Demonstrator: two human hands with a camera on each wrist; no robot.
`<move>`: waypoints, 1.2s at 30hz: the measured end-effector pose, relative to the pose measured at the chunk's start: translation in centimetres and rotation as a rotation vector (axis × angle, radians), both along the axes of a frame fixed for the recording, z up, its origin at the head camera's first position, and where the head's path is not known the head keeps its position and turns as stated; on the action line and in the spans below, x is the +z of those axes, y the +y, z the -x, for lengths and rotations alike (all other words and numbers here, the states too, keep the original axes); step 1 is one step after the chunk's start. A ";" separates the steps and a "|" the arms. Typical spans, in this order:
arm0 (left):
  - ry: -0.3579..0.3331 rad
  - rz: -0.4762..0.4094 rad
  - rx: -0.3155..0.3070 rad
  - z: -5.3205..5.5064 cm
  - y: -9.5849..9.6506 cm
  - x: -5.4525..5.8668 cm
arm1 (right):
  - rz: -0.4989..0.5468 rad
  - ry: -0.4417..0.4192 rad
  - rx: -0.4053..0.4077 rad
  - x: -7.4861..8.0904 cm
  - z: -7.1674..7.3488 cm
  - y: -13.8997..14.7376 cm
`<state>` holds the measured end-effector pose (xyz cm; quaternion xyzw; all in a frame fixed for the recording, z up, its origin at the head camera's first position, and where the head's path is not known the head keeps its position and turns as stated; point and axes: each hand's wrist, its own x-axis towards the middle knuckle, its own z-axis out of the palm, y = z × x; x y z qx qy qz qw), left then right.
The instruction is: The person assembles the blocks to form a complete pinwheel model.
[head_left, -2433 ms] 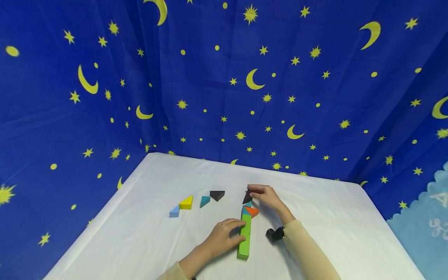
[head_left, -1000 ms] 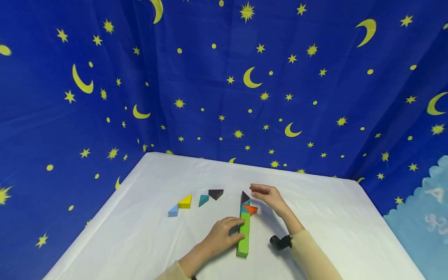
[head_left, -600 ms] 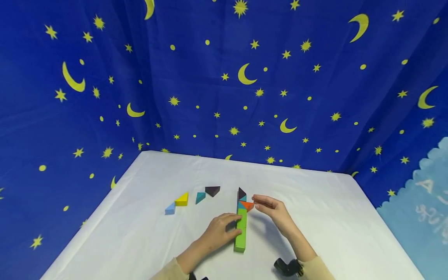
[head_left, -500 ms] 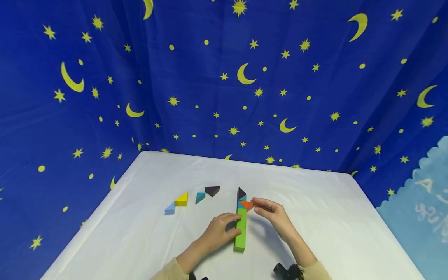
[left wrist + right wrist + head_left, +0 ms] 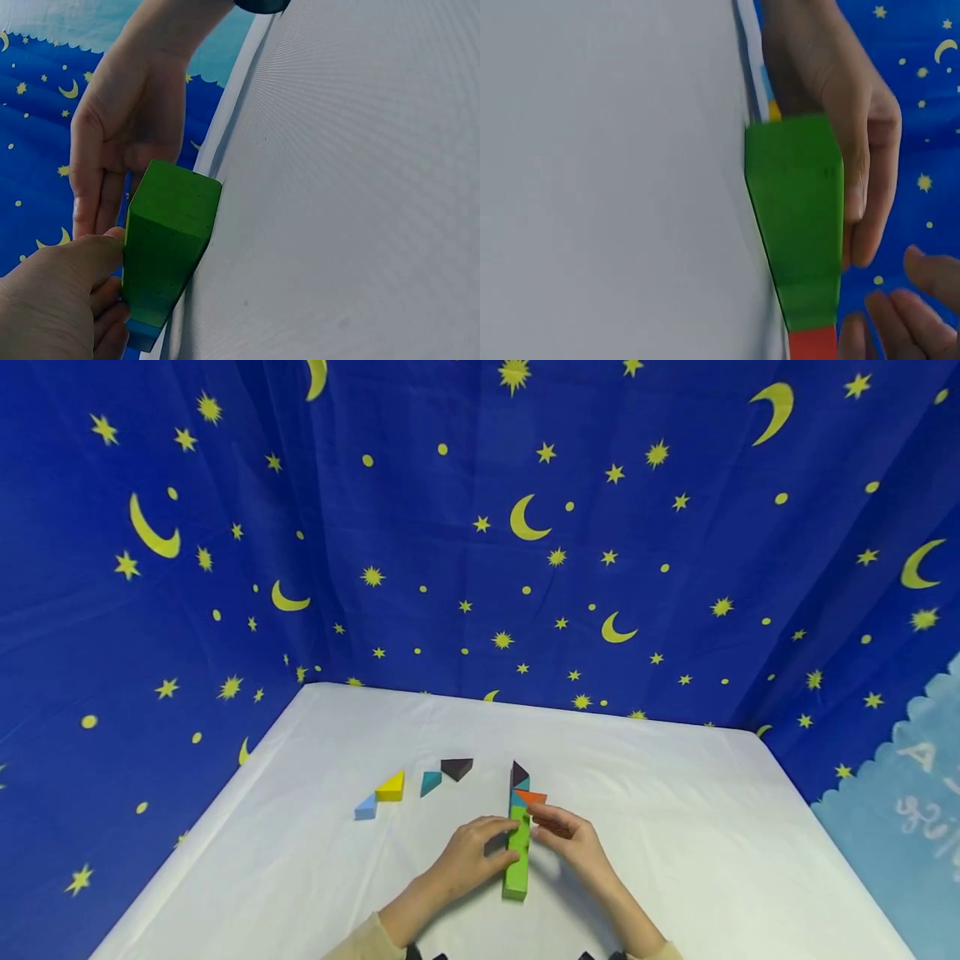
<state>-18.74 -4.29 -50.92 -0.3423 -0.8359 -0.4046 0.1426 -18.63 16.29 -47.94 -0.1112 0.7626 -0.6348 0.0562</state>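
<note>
One block row [image 5: 515, 877] is seemingly being straightened, the relaxed left hand [image 5: 468, 856] touching it, the loose-fingered right hand [image 5: 575, 845] alongside, probably needing gentle nudges.

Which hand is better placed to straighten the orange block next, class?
Probably the right hand: in the head view its fingertips are right by the orange block, while the left hand is farther back, fingertips against the green blocks.
</note>
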 end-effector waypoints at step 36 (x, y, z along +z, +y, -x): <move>-0.002 -0.138 0.391 4.6 -8.2 2.2 | -0.252 0.255 -0.068 1.9 -3.0 -2.3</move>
